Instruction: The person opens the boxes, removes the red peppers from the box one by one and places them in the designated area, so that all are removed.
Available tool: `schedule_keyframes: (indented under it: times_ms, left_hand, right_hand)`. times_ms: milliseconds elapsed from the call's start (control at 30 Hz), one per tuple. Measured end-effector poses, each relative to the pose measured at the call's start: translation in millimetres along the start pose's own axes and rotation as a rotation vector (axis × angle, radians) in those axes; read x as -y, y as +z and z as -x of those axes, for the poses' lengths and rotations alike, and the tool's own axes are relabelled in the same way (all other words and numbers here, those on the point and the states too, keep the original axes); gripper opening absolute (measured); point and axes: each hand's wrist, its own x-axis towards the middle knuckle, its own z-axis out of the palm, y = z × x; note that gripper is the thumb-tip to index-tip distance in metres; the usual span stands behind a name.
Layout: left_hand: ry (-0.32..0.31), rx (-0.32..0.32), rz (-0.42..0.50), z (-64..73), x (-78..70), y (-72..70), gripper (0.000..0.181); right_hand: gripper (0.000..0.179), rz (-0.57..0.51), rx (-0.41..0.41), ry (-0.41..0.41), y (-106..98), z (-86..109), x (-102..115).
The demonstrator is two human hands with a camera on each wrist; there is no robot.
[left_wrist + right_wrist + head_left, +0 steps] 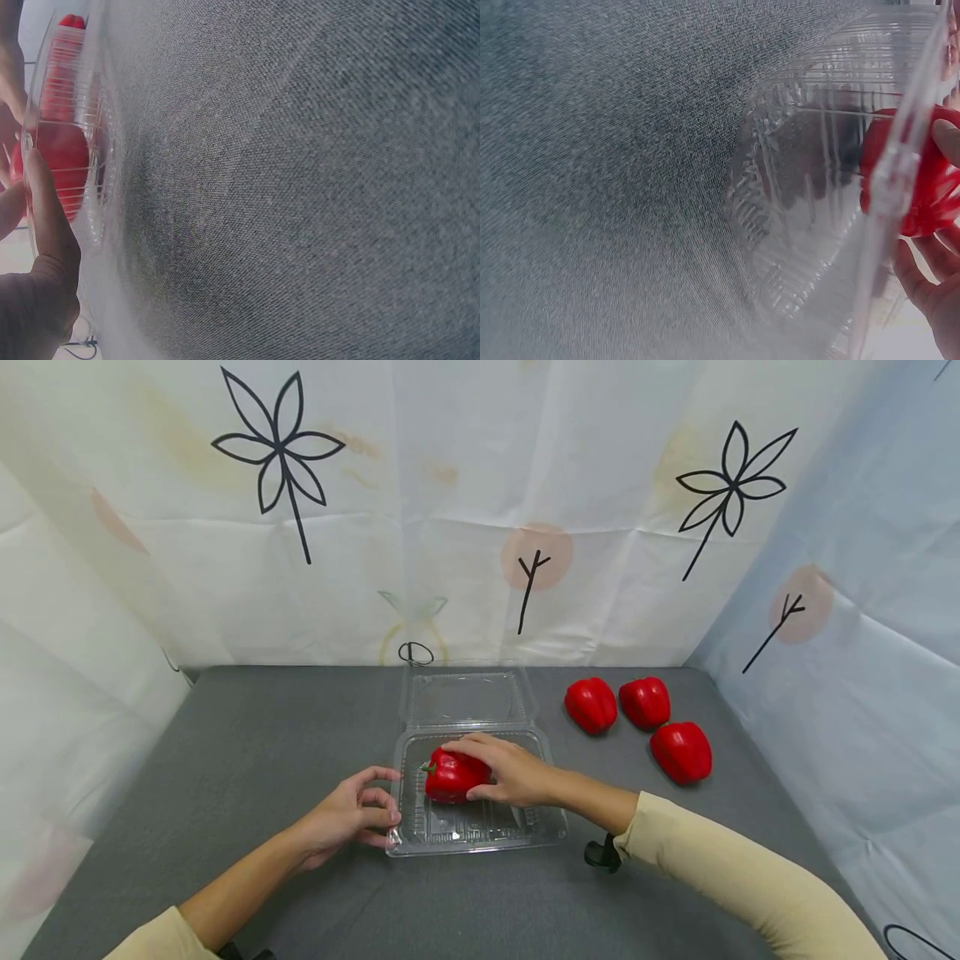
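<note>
A red bell pepper (pixel 454 777) with a green stem lies on its side within the base of a clear plastic clamshell container (pixel 480 839). My right hand (pixel 513 770) grips this pepper from its right, fingers over the top and thumb at the near side. In the right wrist view the pepper (pixel 926 180) shows partly through the container's clear wall. At the container's left rim, my left hand (pixel 348 814) holds the edge between thumb and fingers. The left wrist view has the thumb (pixel 51 214) along the rim, with the pepper (pixel 64 161) behind the ribbed wall.
Three more red bell peppers (pixel 590 705), (pixel 645 702), (pixel 681 752) sit at the back right of the grey table (pixel 300 718). The container's lid (pixel 468 697) stands opened toward the back. White patterned cloth (pixel 450 485) hangs behind and at both sides.
</note>
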Motion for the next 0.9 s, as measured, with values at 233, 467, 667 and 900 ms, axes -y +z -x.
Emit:
schedule_keyframes:
  times_ms: [233,467,667,900]
  left_hand:
    - [0.017,-0.004,-0.009,0.3,0.2,0.4,0.065]
    - [0.032,0.010,-0.011,1.1,1.2,-0.1,0.067]
    - [0.051,0.023,-0.014,1.4,2.7,-0.7,0.066]
    - [0.055,0.030,-0.011,1.0,3.7,-1.3,0.065]
  right_hand:
    - [0.070,-0.010,0.016,-0.012,-14,11.1,5]
    - [0.069,0.004,0.025,-0.032,-33,28.1,8]
    - [0.068,0.018,0.007,-0.026,-49,45.4,5]
    - [0.070,0.018,-0.042,0.014,-67,63.5,-1]
